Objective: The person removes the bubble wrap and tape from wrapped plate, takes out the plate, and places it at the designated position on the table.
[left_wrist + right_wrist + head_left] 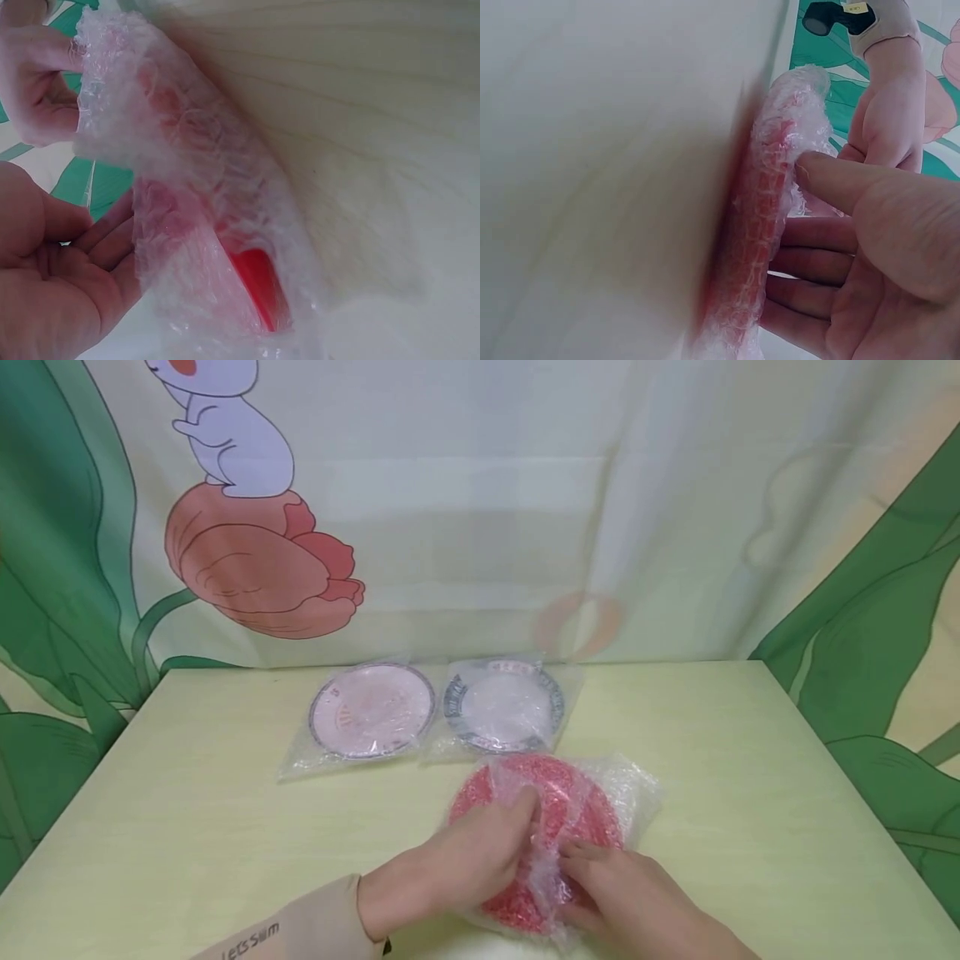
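A round red plate (513, 906) lies inside a clear bubble wrap bag (633, 793) at the front of the table. My left hand (480, 856) pinches the wrap over the plate's middle. Just to its right, my right hand (630, 889) holds the same wrap, fingers bent at its folded edge. In the left wrist view the bag's mouth gapes a little and a bare red plate rim (259, 285) shows. From the right wrist view, the thumb of my right hand (892, 247) presses the wrap while its other fingertips are partly hidden behind it.
Two more plates in bubble wrap lie side by side at the back: a pale pink one (375, 710) with a dark rim, and a white one (502, 706) with dark lettering. A printed curtain (465, 527) hangs behind the pale table (225, 843).
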A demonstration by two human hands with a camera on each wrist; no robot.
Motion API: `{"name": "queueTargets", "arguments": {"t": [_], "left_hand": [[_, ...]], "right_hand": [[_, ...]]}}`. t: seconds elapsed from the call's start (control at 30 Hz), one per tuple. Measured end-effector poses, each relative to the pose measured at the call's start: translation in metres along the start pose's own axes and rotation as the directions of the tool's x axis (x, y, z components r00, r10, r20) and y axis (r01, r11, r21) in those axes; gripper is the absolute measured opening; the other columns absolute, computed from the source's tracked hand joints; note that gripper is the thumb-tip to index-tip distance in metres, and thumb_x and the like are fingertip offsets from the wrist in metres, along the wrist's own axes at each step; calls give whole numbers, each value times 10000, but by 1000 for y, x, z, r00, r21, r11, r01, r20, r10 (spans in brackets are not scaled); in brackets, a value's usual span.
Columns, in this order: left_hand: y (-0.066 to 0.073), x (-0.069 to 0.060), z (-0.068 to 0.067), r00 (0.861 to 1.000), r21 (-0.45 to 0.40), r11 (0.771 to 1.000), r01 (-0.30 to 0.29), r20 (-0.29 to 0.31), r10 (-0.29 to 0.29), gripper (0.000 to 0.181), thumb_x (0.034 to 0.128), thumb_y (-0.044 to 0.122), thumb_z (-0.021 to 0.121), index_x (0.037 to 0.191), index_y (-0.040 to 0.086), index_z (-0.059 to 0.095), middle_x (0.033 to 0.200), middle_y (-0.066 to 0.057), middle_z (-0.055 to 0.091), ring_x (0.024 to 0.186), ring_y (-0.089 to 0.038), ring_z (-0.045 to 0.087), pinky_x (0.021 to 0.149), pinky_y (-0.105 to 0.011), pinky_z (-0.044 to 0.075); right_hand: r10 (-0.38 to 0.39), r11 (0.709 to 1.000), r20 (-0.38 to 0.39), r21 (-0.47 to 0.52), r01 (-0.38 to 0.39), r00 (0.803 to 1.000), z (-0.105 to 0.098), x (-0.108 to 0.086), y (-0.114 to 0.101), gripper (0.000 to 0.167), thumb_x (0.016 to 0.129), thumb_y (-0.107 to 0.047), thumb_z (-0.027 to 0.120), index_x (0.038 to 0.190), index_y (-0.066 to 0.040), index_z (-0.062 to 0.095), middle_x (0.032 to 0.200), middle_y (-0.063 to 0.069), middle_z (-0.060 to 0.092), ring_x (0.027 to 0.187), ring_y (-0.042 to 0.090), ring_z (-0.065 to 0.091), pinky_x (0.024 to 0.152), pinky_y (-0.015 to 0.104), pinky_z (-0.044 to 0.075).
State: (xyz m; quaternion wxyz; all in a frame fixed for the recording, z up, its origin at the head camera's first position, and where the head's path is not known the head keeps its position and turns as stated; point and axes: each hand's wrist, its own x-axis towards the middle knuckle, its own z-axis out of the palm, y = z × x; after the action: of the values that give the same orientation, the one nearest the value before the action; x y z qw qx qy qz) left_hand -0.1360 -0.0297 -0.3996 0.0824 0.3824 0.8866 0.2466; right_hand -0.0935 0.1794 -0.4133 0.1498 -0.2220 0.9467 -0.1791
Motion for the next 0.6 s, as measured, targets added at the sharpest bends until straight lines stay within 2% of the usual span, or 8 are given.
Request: {"name": "queueTargets", "arguments": {"t": [0.13,0.3,0.33,0.4,0.5,0.6], "left_hand": [[-3,1,-3,1000,-41,999,12,-9,-13,95,1038,2,480,1114,55,467,666,52,475,502,-59,488,432,-173,434],[-14,7,-19,990,-119,993,22,-134,-38,46,1074,24,439,1117,15,453,774,-8,563,648,-104,556,549,-221,503],[-16,8,-22,987,-130,991,26,-151,-45,41,1082,33,433,1111,9,450,796,-24,587,669,-111,564,563,-232,509],[-20,7,-27,987,-158,987,43,-145,-66,39,1092,50,427,1107,16,437,795,-43,632,649,-108,586,535,-243,516],[-24,5,-30,989,-185,981,60,-125,-84,44,1098,64,416,1107,27,439,816,-52,658,651,-104,599,539,-246,523],[-27,3,-31,984,-192,980,59,-153,-89,43,1097,68,425,1104,38,454,828,-45,658,668,-107,603,556,-250,526]], "right_hand": [[-15,1000,9,2,15,1000,-1,2,-1,507,889,-395,802,1300,-116,700,1298,66,684,1157,251,659,961,483,539],[-31,998,26,50,30,999,-3,4,0,403,870,-390,824,1223,-221,728,1170,-62,703,986,114,660,881,393,583],[-22,997,35,74,19,999,-4,3,0,393,863,-397,829,1209,-239,728,1137,-85,702,957,100,654,866,380,588],[9,992,60,124,-16,998,-6,3,1,395,847,-406,840,1198,-269,721,1080,-130,691,919,83,640,843,368,593],[68,979,98,186,-85,993,-10,3,1,461,824,-417,853,1240,-282,704,1055,-167,677,931,78,634,849,389,594],[104,969,125,209,-129,987,-14,4,0,528,804,-423,866,1281,-274,694,1112,-153,683,1005,101,641,872,426,587]]}}
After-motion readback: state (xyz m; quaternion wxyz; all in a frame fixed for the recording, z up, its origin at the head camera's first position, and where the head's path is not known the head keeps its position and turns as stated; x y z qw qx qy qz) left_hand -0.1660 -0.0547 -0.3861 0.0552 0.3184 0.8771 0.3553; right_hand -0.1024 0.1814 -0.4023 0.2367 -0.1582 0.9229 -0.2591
